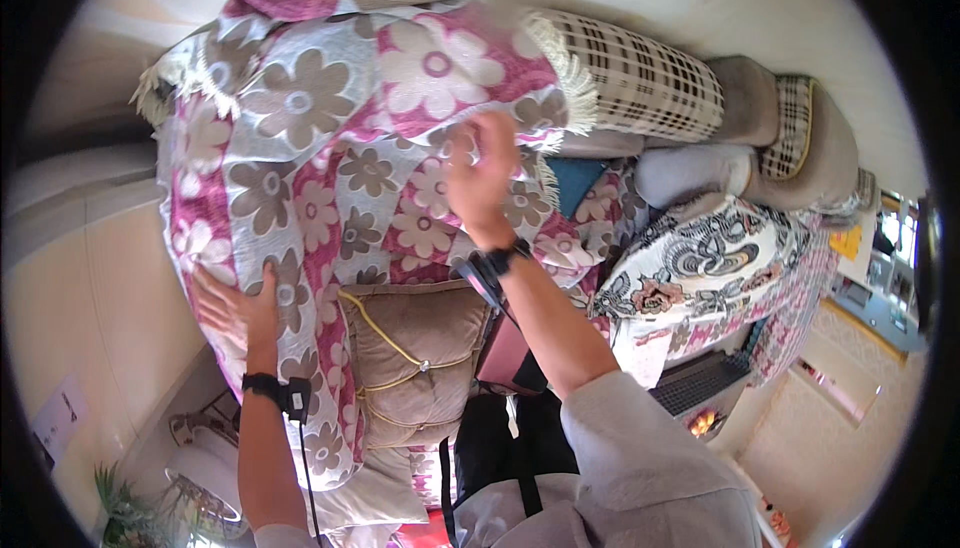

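A fringed throw [305, 98] with large flowers in pink, grey and white is draped over the sofa's back, seat and left arm. Flat against the throw on the left arm rests my left hand [238, 310], fingers spread and thumb apart. My right hand [482, 168] is over the throw near the lower edge of the backrest; its fingers are loosely bent, slightly blurred, and I see nothing held in them. Whether its fingertips touch the cloth is hard to make out. Between my arms, a brown cushion [415, 353] with yellow cord lies on the seat.
To the right are a checked cover [650, 73] over the sofa back, a blue cushion [578, 186] and a white patterned cushion [700, 258]. A laptop [700, 380] sits beyond my right arm. Green plants [125, 508] and a white round object [210, 473] stand at lower left.
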`<state>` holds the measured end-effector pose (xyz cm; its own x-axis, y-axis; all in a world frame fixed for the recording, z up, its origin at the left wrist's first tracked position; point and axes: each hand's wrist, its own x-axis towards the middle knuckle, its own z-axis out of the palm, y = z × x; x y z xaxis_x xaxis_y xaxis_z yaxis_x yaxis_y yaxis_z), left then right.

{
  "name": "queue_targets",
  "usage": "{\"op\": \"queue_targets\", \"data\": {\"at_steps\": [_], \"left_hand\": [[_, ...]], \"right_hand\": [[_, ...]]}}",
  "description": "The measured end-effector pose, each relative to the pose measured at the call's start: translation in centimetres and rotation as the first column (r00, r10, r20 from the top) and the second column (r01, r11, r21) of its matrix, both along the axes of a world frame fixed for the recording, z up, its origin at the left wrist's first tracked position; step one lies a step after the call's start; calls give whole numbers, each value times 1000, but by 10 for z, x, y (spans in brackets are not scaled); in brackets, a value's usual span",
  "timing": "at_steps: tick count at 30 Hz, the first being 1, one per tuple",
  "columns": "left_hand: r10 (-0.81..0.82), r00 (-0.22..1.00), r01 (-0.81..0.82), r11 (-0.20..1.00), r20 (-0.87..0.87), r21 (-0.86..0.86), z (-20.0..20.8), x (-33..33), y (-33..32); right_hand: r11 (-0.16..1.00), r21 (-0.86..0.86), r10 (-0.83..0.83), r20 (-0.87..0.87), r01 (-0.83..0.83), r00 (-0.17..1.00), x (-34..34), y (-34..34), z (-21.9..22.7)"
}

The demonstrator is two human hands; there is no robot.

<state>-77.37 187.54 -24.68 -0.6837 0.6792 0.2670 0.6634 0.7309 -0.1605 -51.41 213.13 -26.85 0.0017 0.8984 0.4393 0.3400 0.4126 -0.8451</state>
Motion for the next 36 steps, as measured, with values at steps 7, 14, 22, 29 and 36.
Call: {"op": "queue_targets", "data": {"at_steps": [7, 14, 22, 29, 36], "left_hand": [[-101, 983, 101, 995, -156, -13, -8, 1, 10], [-88, 975, 82, 996, -203, -38, -10, 0, 5], [-101, 973, 101, 995, -210, -15, -9, -2, 0], [-131, 968, 134, 991, -214, -1, -9, 3, 5], [-114, 971, 116, 993, -210, -3, -9, 3, 8]], "right_hand": [[561, -633, 141, 708, 534, 692, 216, -35, -160], [172, -948, 286, 308, 268, 907, 274, -109, -238], [767, -567, 329, 749, 300, 575, 317, 4, -109], [990, 76, -139, 619, 118, 773, 257, 52, 40], [986, -163, 146, 720, -39, 679, 227, -37, -42]]}}
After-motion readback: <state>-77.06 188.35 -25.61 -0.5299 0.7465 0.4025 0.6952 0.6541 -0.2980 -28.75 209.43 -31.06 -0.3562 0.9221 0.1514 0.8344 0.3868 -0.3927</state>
